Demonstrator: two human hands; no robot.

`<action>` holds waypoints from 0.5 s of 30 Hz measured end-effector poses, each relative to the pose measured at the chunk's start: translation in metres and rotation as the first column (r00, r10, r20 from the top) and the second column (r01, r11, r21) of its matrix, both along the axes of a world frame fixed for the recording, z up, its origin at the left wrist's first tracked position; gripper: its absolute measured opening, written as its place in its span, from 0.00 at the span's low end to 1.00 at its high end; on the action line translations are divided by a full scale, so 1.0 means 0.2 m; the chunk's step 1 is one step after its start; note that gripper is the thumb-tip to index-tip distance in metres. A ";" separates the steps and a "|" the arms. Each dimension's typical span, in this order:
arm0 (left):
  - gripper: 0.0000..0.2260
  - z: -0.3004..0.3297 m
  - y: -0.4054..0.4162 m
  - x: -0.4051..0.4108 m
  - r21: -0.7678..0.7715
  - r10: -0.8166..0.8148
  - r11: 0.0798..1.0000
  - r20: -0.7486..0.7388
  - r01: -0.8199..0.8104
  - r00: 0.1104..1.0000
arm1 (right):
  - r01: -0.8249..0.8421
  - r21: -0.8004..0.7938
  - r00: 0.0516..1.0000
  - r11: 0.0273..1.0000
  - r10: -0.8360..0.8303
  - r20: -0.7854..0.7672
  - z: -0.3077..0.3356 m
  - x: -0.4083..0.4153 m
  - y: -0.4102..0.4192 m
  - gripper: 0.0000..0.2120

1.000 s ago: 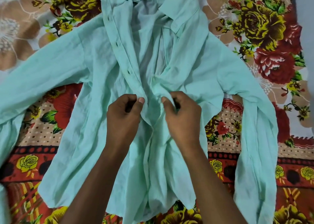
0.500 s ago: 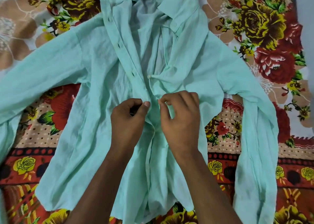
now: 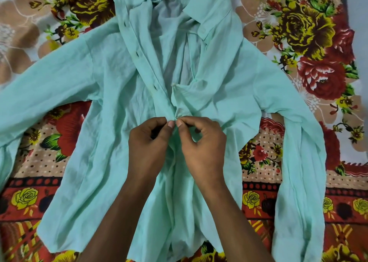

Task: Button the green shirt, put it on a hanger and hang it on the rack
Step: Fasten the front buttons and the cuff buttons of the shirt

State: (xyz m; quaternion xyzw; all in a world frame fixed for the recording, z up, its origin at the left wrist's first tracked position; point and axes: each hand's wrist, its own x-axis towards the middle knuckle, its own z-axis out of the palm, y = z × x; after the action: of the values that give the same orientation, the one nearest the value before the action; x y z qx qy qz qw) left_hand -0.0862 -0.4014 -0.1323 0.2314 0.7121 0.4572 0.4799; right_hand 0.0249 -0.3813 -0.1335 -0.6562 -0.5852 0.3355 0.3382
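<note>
Looking down from the head camera, the green shirt [image 3: 219, 94] lies flat on its back on a bed sheet [image 3: 318, 48] with big red and yellow flowers on it. The collar is at the top and the bottom edge is near the person. The sleeves spread out to both sides, and the one on the right bends down along the shirt's side. The top of the shirt is open, so the pale inside shows. Down the left front edge there is a row of small dark buttonholes [image 3: 155, 87]. A small pale button [image 3: 172, 85] sits on the right front edge, just above the hands. Both hands are close together in the middle of the shirt, with the thumbs almost touching. The left hand [image 3: 148, 148] pinches the left front edge between thumb and finger. The right hand [image 3: 201, 148] pinches the right front edge the same way, with its other fingers curled. The two edges meet right at the fingertips, and the cloth bunches up there in little folds.
</note>
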 end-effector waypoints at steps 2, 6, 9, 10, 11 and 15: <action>0.04 0.01 0.00 0.00 0.004 0.000 1.000 0.008 0.000 1.000 | 0.009 -0.013 1.000 1.000 -0.009 0.002 0.00 -0.01 -0.01 0.03; 0.05 0.02 -0.01 -0.02 0.015 -0.023 1.000 0.024 0.022 0.999 | 0.031 -0.021 1.000 0.999 -0.031 -0.001 0.01 -0.02 0.00 0.03; 0.08 0.02 -0.02 -0.05 0.035 -0.069 0.997 0.068 0.067 0.995 | 0.022 -0.023 1.000 0.999 -0.023 -0.017 0.01 -0.02 0.01 0.03; 0.09 0.02 -0.02 -0.05 0.048 -0.086 0.995 0.071 0.082 0.994 | 0.011 -0.034 0.999 0.999 -0.012 -0.032 0.01 -0.02 0.01 0.03; 0.09 0.02 -0.01 -0.06 0.054 -0.092 0.995 0.058 0.089 0.994 | -0.006 -0.048 0.999 0.999 0.004 -0.045 0.01 -0.02 0.02 0.03; 0.04 0.03 0.01 -0.09 0.031 -0.052 0.998 -0.031 0.053 0.998 | -0.087 -0.051 0.993 0.995 0.082 -0.089 0.02 -0.02 0.01 0.05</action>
State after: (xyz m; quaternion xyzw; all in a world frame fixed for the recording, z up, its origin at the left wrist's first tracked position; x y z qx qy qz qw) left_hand -0.1050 -0.3989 -0.1263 0.2644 0.7056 0.4522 0.4772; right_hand 0.0213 -0.3792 -0.1286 -0.6247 -0.5879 0.3936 0.3305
